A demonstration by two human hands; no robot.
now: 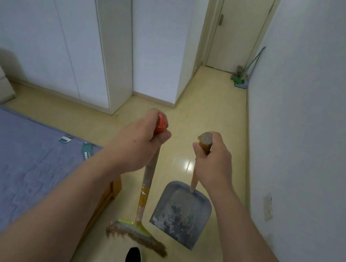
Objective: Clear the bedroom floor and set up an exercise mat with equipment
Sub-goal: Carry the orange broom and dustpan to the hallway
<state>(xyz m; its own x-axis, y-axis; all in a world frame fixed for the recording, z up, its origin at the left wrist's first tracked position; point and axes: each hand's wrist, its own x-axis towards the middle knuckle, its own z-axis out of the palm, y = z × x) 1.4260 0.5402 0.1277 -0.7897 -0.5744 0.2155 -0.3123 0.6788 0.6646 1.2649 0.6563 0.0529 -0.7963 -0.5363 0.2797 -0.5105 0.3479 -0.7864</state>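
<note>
A person stands on the glossy floor (212, 114) just beside the bed (16, 163), the left hand (141, 139) wrapped tight round the red-capped top of a broom (145, 196) and the right hand (212, 159) gripping the top of a dustpan (181, 213) handle. The broom's brown bristles hang nearest the bed's wooden corner, with the grey, scuffed dustpan on the far side of it from the bed and a black shoe (133, 259) just below both. Beyond the bed's foot stand white wardrobe doors (48, 29), and further off a green mop (243, 74) leans in the corner by a closed door (239, 28).
</note>
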